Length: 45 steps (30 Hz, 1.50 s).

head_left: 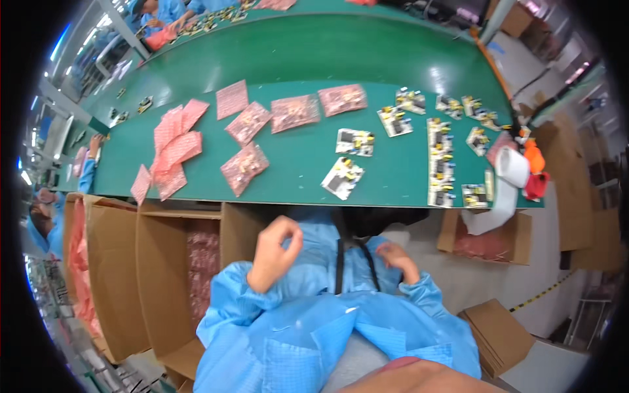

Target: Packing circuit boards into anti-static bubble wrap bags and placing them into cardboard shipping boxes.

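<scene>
Cardboard boxes (114,262) stand at far left, pink wrap (80,268) spilling up in one; on the green table (288,177), pink bags (180,149) lie loosely piled, then boards in pink bubble bags (244,169); the person's left hand (277,253) hangs over the lap, fingers bent, a gap between thumb and forefinger; bare circuit boards (343,178) lie beyond the table's near edge; the right hand (397,260), also over the lap, is blurred, so I can't tell whether its fingers are closed; farther right come a row of boards (440,164) and a white roll (512,167).
</scene>
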Motion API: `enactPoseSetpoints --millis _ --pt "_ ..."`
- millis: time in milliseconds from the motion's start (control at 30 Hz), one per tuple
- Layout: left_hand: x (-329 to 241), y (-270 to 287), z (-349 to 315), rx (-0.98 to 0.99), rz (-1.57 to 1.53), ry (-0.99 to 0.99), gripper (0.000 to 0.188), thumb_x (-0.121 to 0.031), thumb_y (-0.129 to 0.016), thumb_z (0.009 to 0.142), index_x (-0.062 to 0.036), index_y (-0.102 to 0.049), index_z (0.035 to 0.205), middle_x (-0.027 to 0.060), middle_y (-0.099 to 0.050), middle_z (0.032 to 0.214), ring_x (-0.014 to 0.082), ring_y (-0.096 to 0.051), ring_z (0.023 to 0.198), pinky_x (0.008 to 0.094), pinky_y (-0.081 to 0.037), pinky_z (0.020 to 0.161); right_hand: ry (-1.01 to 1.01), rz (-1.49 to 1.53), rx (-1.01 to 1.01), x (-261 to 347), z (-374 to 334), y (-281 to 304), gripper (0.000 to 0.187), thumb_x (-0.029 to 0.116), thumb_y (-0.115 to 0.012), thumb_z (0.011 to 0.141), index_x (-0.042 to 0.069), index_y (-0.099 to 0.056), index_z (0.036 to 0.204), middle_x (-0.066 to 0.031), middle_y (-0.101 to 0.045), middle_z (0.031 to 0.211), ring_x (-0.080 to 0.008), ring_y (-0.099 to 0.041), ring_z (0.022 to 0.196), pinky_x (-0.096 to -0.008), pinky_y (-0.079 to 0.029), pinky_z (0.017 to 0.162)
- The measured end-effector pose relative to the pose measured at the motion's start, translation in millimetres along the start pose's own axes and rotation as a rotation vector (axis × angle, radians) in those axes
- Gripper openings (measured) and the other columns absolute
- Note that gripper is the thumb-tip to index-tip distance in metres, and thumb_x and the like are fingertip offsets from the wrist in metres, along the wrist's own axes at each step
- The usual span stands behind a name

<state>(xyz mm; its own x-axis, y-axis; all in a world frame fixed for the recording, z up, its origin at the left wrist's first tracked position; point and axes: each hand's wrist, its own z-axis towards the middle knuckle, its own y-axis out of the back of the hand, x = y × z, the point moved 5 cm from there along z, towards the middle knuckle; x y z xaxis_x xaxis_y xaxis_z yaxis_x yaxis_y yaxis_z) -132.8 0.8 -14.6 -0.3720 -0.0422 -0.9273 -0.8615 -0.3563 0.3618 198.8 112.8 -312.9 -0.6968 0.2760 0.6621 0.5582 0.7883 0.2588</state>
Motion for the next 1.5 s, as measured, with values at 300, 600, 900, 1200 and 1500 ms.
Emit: enactPoseSetpoints --millis 300,600,900,1200,1500 --pt "125.9 -83.3 -109.6 0.922 0.255 0.340 0.041 -0.038 -0.056 0.090 -0.0012 -0.070 0.101 0.0202 -0.071 0.093 0.0376 -0.067 0.088 0.0430 -0.051 0.079 0.671 0.437 0.397 69.5 -224.1 -40.6 0.036 0.025 -0.058 0.098 0.006 -0.060 0.129 -0.0024 -0.061 0.127 -0.0130 -0.056 0.115 -0.0286 -0.045 0.098" --pt "157.4 -139.7 -70.7 0.946 0.548 0.230 0.046 -0.034 -0.061 0.083 -0.0024 -0.065 0.117 0.0264 -0.059 0.126 0.0388 -0.058 0.115 0.0443 -0.048 0.095 0.240 -0.149 -0.061 24.1 -260.9 -18.1 0.029 0.019 -0.046 0.101 0.008 -0.058 0.125 -0.0094 -0.060 0.127 -0.0208 -0.057 0.117 -0.0310 -0.042 0.102" --pt "118.1 -154.7 -32.0 0.888 0.597 0.377 0.040 -0.034 -0.057 0.087 0.0015 -0.066 0.102 0.0228 -0.070 0.103 0.0334 -0.068 0.085 0.0438 -0.053 0.079 -0.039 0.109 -0.172 5.3 -186.1 -30.5 0.047 0.047 -0.049 0.095 0.007 -0.045 0.119 -0.0162 -0.062 0.107 -0.0309 -0.059 0.093 -0.0376 -0.045 0.089" --pt "165.5 -163.0 -43.0 0.792 0.400 0.097 0.031 -0.018 -0.053 0.085 0.0048 -0.059 0.106 0.0347 -0.061 0.100 0.0487 -0.059 0.098 0.0512 -0.048 0.087 0.188 0.132 0.212 23.6 -214.5 -30.9 0.042 0.024 -0.050 0.100 -0.003 -0.053 0.131 -0.0149 -0.058 0.132 -0.0255 -0.055 0.121 -0.0347 -0.041 0.104" --pt "184.9 -180.0 -56.0 0.630 0.937 0.033 0.043 -0.035 -0.061 0.087 -0.0038 -0.063 0.116 0.0215 -0.063 0.118 0.0412 -0.059 0.109 0.0539 -0.046 0.095 0.323 0.384 -0.053 106.6 -258.5 -17.6 0.038 0.008 -0.050 0.099 -0.002 -0.051 0.136 -0.0149 -0.052 0.140 -0.0224 -0.048 0.130 -0.0338 -0.036 0.111"
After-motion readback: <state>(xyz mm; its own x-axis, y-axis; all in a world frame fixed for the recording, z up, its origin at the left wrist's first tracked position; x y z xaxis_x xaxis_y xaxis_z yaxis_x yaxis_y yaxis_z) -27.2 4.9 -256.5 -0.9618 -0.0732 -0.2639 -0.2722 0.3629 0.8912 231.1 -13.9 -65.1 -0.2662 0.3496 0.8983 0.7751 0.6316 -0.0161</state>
